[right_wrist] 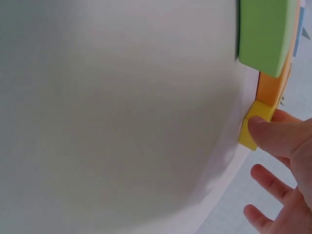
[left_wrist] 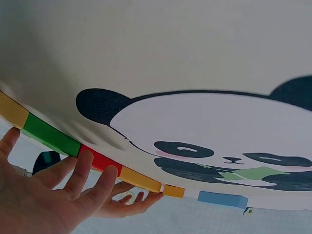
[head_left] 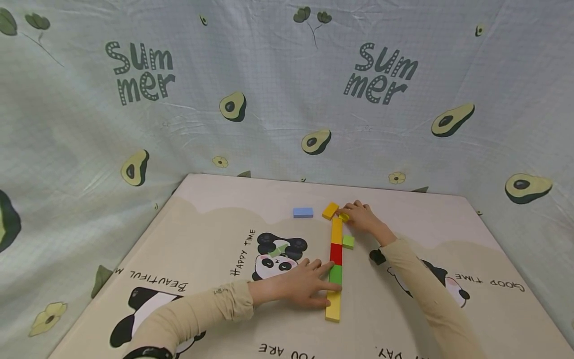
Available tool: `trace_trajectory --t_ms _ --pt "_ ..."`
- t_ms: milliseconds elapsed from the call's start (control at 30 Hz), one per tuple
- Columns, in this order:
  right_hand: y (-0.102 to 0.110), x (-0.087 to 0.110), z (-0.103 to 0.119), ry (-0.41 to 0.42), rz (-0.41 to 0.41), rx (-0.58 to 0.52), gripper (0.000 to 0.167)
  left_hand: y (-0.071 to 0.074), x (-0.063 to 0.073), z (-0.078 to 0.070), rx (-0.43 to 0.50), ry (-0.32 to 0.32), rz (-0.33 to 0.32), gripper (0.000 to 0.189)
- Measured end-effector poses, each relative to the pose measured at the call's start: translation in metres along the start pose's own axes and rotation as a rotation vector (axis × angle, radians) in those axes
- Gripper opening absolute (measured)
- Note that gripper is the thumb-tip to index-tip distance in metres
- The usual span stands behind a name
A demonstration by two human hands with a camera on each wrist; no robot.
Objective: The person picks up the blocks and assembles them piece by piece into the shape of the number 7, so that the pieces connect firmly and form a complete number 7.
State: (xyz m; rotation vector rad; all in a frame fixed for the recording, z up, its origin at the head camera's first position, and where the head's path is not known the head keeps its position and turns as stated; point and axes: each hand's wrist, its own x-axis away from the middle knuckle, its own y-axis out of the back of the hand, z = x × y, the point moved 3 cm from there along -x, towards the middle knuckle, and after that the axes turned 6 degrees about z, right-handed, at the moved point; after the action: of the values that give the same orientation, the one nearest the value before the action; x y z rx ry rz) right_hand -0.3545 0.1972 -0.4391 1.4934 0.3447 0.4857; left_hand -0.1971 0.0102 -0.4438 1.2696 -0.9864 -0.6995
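Observation:
A straight row of blocks runs away from me: a yellow block (head_left: 333, 311) nearest, then a green block (head_left: 335, 275), a red block (head_left: 336, 255) and an orange block (head_left: 337, 230). My left hand (head_left: 305, 285) lies over the near half of this row, its fingers spread and fairly straight, touching the blocks. At the far end my right hand (head_left: 362, 218) pinches a small yellow block (right_wrist: 260, 111). In the right wrist view the thumb presses its near face; the index finger is mostly hidden behind. A loose orange block (head_left: 330, 210) lies slanted just left of those fingers.
A lime green block (head_left: 348, 243) sits right of the row, near the orange one. Farther left lies a blue block (head_left: 303, 213). The tabletop (head_left: 215, 199) carries printed pandas and lettering, and a patterned curtain (head_left: 269, 75) hangs behind its far edge.

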Motion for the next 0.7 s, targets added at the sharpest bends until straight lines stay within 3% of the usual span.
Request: trace_trajectory --t_ms 200,700 --pt "-0.003 -0.008 -0.001 -0.004 -0.034 -0.024 0.038 0.002 0.000 0.000 0.011 -0.001 0.006 0.043" --pt "-0.003 -0.012 -0.007 -0.056 -0.017 -0.031 0.030 0.000 -0.001 0.001 0.012 -0.004 0.007 0.043"
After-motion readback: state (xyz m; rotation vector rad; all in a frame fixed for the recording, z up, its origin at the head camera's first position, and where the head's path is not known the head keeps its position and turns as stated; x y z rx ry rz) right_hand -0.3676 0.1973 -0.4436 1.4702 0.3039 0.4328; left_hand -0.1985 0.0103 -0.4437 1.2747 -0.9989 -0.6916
